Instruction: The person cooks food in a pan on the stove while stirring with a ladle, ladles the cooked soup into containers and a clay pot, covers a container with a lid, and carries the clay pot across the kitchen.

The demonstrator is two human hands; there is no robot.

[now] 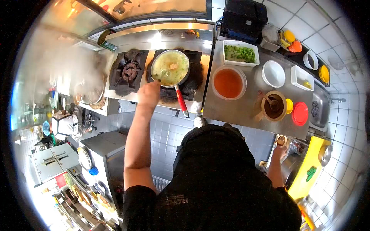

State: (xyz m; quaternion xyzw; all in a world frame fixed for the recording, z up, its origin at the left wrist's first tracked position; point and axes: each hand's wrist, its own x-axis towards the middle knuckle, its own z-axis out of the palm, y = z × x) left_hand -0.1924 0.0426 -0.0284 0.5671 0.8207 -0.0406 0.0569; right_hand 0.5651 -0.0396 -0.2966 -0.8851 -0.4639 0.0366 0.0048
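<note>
Desk point(231, 115) stands right of the stove point(154, 37), where a red-handled pan point(177, 85) of broth point(165, 63) sits; left hand point(149, 92) over its near rim, right hand point(280, 152) at a small brown bowl point(283, 140); neither grip is clear enough to tell.

Steam point(71, 57) is blurring the far left. The left hand point(149, 92) is hiding whatever it may be gripping beside the pan point(188, 66). The right hand point(279, 151), at a small round container point(283, 140), is showing too small to read its grip.
</note>
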